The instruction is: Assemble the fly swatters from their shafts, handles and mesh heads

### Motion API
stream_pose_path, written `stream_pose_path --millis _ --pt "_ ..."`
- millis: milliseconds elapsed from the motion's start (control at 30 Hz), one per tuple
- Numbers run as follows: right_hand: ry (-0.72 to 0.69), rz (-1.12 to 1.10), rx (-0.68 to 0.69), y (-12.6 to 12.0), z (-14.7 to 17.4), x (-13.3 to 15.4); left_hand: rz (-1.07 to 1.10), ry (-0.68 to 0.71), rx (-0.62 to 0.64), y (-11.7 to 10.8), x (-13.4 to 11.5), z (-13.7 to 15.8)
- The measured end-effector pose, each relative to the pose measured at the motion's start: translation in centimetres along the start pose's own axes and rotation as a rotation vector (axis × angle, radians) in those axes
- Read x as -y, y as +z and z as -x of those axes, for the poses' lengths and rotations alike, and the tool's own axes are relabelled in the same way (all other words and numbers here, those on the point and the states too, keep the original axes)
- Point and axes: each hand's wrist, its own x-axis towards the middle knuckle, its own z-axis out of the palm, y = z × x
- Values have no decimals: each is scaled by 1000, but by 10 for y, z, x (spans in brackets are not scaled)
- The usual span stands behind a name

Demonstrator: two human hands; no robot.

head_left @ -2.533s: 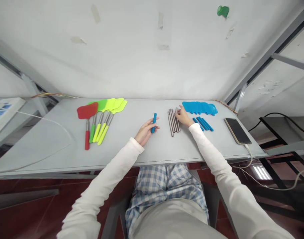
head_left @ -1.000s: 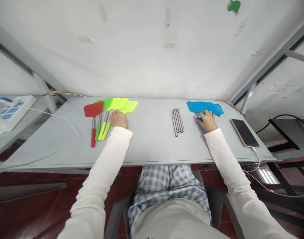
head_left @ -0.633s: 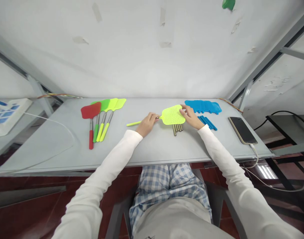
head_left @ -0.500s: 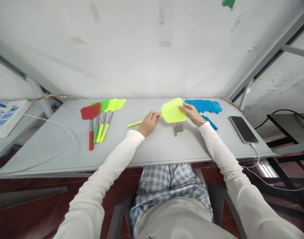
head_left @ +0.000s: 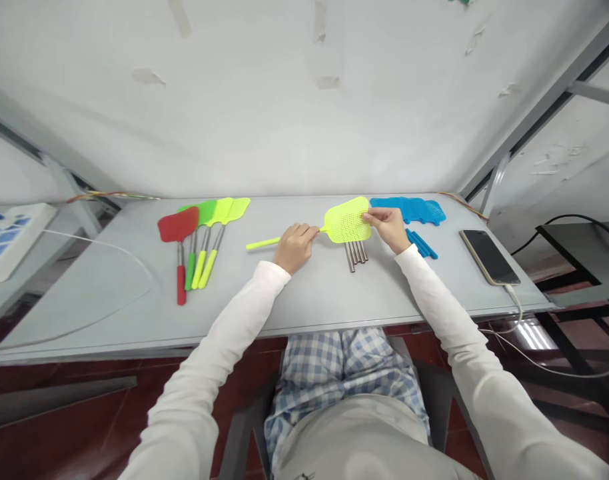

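Both my hands are on one yellow fly swatter (head_left: 345, 221), held crosswise above the table. My left hand (head_left: 295, 248) is closed around its shaft, which the fingers hide, and the yellow handle sticks out to the left. With thumb and fingers, my right hand (head_left: 388, 227) pinches the right edge of the perforated paddle. Just below the paddle lie several metal tubes (head_left: 355, 255). Several blue swatter heads (head_left: 409, 210) overlap behind my right hand, and blue handles (head_left: 422, 245) lie beside it.
On the left, a red fly swatter (head_left: 179, 227) lies by a green swatter (head_left: 190, 263) and yellow swatters (head_left: 212, 260). A phone (head_left: 490, 257) with a white cable rests at the right. Another thin white cable (head_left: 129, 252) crosses the table's left side. A wall stands behind.
My left hand has shifted slightly left and its fingers now lie over the shaft near the paddle's neck. The swatter's handle reaches farther left. My right hand stays at the paddle's edge.
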Motion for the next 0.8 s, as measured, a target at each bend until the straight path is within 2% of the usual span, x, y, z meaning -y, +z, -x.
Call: stream_pose_path --millis 267,367,533,667,800 --pt "-190 255 -140 -2 -1 1 -45 21 -56 1 1 -2" --pt "-202 230 -106 9 3 4 -27 -12 -79 4 2 -1" --pt "-264 152 64 22 13 8 23 -38 -84 7 -6 -1" --pt "-220 15 33 20 14 11 32 -71 -60 6 -12 -5" --pt "-232 -26 -6 26 14 13 28 -106 -81 6 -15 -11"
